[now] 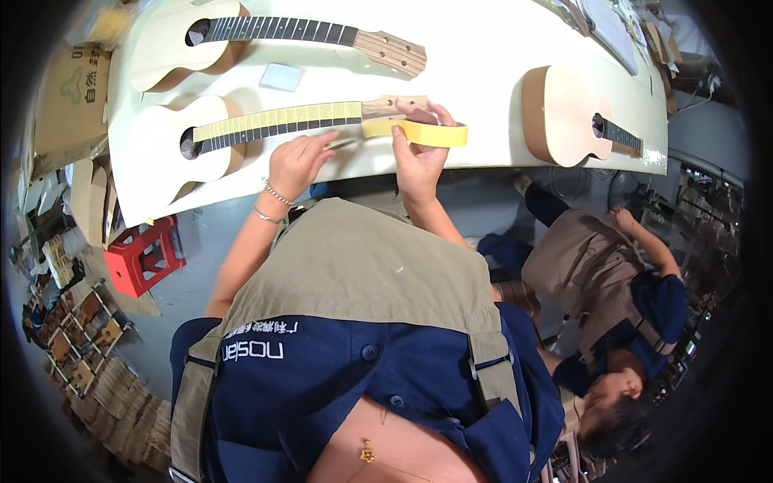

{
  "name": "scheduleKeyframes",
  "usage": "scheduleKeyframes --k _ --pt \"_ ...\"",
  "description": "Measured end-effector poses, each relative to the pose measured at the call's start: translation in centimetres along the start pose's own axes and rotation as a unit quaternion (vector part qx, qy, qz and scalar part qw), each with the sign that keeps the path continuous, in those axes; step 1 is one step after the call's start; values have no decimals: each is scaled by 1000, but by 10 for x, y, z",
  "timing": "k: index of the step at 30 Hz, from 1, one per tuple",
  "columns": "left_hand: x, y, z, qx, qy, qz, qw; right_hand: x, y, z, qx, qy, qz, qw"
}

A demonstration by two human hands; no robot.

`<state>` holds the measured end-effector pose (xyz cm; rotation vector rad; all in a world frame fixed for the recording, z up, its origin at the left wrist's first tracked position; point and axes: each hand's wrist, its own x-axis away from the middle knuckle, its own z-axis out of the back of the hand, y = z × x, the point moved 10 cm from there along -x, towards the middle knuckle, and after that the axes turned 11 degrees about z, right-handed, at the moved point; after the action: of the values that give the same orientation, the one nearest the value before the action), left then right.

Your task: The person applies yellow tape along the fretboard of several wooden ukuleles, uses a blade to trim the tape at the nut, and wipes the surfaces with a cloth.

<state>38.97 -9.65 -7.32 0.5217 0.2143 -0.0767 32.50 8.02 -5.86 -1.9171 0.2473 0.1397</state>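
Note:
Before me on the white table lies a pale wooden ukulele (173,161), its headstock to the right. A strip of yellow tape (278,118) covers the far part of its dark fretboard (282,129); the near part shows bare. My right hand (420,165) is closed on a roll of yellow tape (439,134) beside the headstock, with a short loose end toward the neck. My left hand (298,165) is pinched just below the fretboard, holding a thin grey blade-like tool (346,144), blurred, its exact kind unclear.
Another ukulele (173,48) lies farther back, and a third ukulele (560,113) at the right. A small pale square pad (280,76) sits between the two left instruments. A red stool (145,258) stands left of me. A co-worker (596,274) is at my right.

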Motion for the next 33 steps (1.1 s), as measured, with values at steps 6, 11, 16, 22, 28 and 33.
scheduleKeyframes --k 6,11,16,22,28,33 --pt "-2 -7 -2 489 9 345 801 4 10 -15 -98 -32 -56 993" --pt "8 -13 -23 630 -12 426 649 26 32 -34 -308 63 -237 919" --pt "70 -148 97 422 121 446 780 -27 18 73 -578 208 -170 771" --pt "64 -222 143 103 120 401 903 -18 -6 -20 646 -281 293 646" --pt "57 -233 131 63 31 447 892 -36 20 18 462 -174 38 869" --pt "61 -232 132 13 33 448 894 -34 35 28 444 -174 25 878"
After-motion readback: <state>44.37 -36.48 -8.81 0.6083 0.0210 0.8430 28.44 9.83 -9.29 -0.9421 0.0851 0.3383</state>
